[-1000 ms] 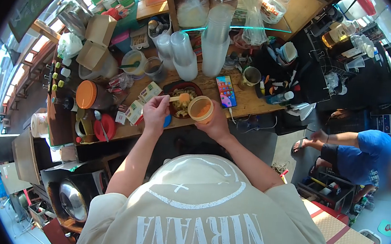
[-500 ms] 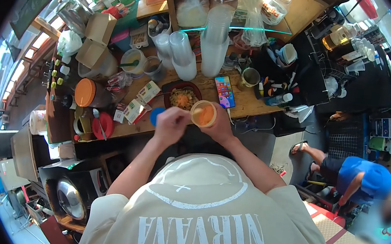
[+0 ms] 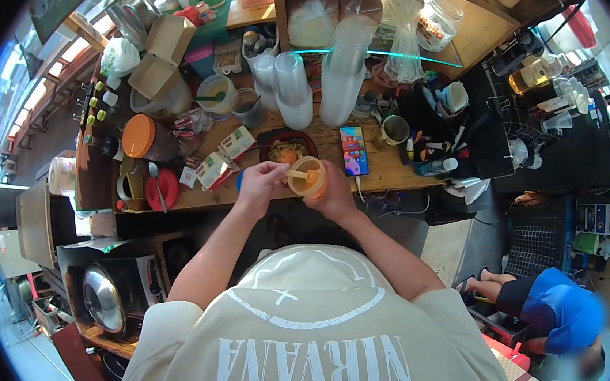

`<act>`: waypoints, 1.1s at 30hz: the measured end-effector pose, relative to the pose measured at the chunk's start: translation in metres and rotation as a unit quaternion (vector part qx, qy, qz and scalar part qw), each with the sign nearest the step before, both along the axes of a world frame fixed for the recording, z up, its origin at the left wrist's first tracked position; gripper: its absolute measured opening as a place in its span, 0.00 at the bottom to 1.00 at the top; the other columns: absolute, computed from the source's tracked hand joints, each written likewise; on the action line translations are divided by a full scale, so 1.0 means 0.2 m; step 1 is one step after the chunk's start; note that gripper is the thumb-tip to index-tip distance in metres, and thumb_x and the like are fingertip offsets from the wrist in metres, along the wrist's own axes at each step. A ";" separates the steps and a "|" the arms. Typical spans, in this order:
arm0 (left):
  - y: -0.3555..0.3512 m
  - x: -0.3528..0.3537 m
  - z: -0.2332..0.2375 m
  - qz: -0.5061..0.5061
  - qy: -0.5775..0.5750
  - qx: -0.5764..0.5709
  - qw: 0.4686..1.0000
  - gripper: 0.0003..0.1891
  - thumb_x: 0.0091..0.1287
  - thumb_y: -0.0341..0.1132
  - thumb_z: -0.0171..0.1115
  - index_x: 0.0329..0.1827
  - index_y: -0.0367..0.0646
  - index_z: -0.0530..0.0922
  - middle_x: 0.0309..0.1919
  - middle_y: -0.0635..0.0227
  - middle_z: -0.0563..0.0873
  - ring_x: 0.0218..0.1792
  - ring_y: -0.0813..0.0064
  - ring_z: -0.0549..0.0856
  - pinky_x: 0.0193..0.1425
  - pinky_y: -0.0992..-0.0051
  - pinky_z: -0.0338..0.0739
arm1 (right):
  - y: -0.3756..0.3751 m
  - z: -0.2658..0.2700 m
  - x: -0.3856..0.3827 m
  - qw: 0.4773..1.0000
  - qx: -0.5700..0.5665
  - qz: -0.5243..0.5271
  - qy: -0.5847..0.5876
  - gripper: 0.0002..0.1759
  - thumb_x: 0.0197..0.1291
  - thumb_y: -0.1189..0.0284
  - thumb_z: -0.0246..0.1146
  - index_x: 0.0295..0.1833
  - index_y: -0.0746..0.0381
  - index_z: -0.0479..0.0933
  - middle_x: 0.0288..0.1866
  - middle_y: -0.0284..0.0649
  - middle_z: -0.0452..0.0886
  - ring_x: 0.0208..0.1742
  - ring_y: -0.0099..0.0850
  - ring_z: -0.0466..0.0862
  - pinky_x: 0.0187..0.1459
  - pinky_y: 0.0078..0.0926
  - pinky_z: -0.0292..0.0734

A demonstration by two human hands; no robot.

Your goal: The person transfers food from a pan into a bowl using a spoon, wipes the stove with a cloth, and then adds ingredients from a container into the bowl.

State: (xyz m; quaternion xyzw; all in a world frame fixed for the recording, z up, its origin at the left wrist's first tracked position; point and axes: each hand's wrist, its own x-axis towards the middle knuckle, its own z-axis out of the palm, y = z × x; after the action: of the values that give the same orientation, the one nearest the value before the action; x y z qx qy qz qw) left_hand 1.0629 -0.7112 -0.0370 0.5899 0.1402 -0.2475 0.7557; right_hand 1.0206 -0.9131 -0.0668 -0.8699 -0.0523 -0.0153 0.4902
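Observation:
My right hand (image 3: pixel 336 192) is wrapped round a small translucent tub (image 3: pixel 295 186) with orange, paste-like food in it. The tub is tilted, its opening facing left. My left hand (image 3: pixel 263 183) pinches a thin pale utensil, apparently a small spoon; its far end reaches into the tub. Just beyond the tub sits a dark reddish bowl (image 3: pixel 312 146) with chopped food and an orange heap on top. Part of a blue lid (image 3: pixel 240 181) shows beside my left hand.
A phone (image 3: pixel 353 151) lies right of the bowl, a cable at its lower end. Stacked plastic cups (image 3: pixel 343 77) stand behind. Small cartons (image 3: pixel 236 142), an orange-lidded jar (image 3: pixel 139 136) and a red plate (image 3: pixel 163 190) are at left. A person in blue (image 3: pixel 565 311) bends over at lower right.
The tub has shifted slightly left and tilted further. My left hand stays close to its rim, with its utensil in the tub. The person at right has bent lower.

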 end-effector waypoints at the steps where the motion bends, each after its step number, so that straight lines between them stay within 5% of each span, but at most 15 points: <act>1: 0.02 0.02 -0.01 0.040 0.024 -0.018 0.999 0.07 0.68 0.33 0.70 0.39 0.39 0.83 0.27 0.75 0.82 0.22 0.89 0.74 0.25 0.86 0.65 | 0.00 0.00 0.00 1.000 -0.004 -0.004 0.000 0.43 0.36 0.72 0.79 0.63 0.63 0.69 0.56 0.47 0.79 0.58 0.48 0.80 0.59 0.42 0.75; 7: 0.11 0.11 -0.04 0.138 0.034 -0.083 0.986 0.06 0.69 0.31 0.70 0.38 0.39 0.81 0.27 0.73 0.80 0.21 0.86 0.72 0.24 0.84 0.65 | -0.01 -0.04 0.00 0.999 0.030 -0.024 0.019 0.44 0.37 0.71 0.80 0.64 0.63 0.69 0.57 0.46 0.79 0.59 0.46 0.80 0.60 0.39 0.76; 22: 0.08 0.08 -0.04 0.155 -0.017 -0.110 0.982 0.07 0.69 0.32 0.70 0.41 0.37 0.83 0.29 0.73 0.81 0.25 0.85 0.75 0.28 0.83 0.67 | -0.04 -0.05 0.03 0.996 0.069 -0.045 -0.024 0.45 0.41 0.69 0.82 0.65 0.62 0.67 0.59 0.47 0.78 0.62 0.44 0.79 0.62 0.37 0.75; 27: 0.09 0.08 -0.08 0.169 -0.171 0.050 0.969 0.06 0.71 0.32 0.68 0.41 0.37 0.83 0.30 0.76 0.82 0.26 0.87 0.74 0.29 0.83 0.68 | -0.06 -0.09 0.01 0.994 0.093 -0.050 -0.028 0.45 0.41 0.69 0.82 0.65 0.63 0.67 0.59 0.47 0.78 0.61 0.44 0.80 0.62 0.37 0.76; 29: 0.04 0.07 -0.12 0.095 -0.411 0.284 0.861 0.03 0.69 0.29 0.67 0.41 0.40 0.83 0.30 0.73 0.84 0.27 0.80 0.79 0.33 0.76 0.73 | -0.07 -0.09 0.00 0.995 0.083 -0.052 -0.032 0.45 0.40 0.70 0.82 0.65 0.62 0.67 0.58 0.46 0.79 0.60 0.43 0.81 0.61 0.37 0.76; 30: 0.05 0.08 -0.16 0.094 -0.411 0.284 0.861 0.03 0.69 0.29 0.67 0.41 0.40 0.83 0.30 0.73 0.84 0.27 0.80 0.79 0.33 0.76 0.73 | -0.07 -0.10 0.00 0.995 0.083 -0.053 -0.032 0.45 0.40 0.70 0.82 0.65 0.62 0.67 0.58 0.46 0.79 0.60 0.43 0.81 0.61 0.37 0.76; 32: 0.09 0.12 -0.23 -0.137 -0.622 0.439 0.634 0.02 0.64 0.27 0.69 0.38 0.41 0.84 0.32 0.65 0.87 0.35 0.66 0.86 0.40 0.68 0.78 | -0.08 -0.10 -0.01 0.995 0.072 -0.058 -0.032 0.44 0.40 0.71 0.82 0.64 0.62 0.68 0.58 0.46 0.79 0.60 0.43 0.81 0.61 0.37 0.77; 33: 0.08 0.11 -0.23 -0.143 -0.588 0.441 0.663 0.06 0.59 0.24 0.69 0.39 0.42 0.85 0.34 0.59 0.86 0.39 0.56 0.85 0.44 0.64 0.79 | -0.08 -0.09 -0.01 0.995 0.074 -0.056 -0.032 0.44 0.40 0.71 0.82 0.64 0.62 0.68 0.58 0.46 0.79 0.60 0.43 0.81 0.61 0.37 0.77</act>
State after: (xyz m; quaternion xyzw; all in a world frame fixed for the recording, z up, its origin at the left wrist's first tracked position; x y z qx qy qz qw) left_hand 1.0848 -0.6961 -0.0821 0.8900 -0.3262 0.1364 0.2880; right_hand 1.0181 -0.9283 -0.0847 -0.8319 -0.0184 -0.0746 0.5496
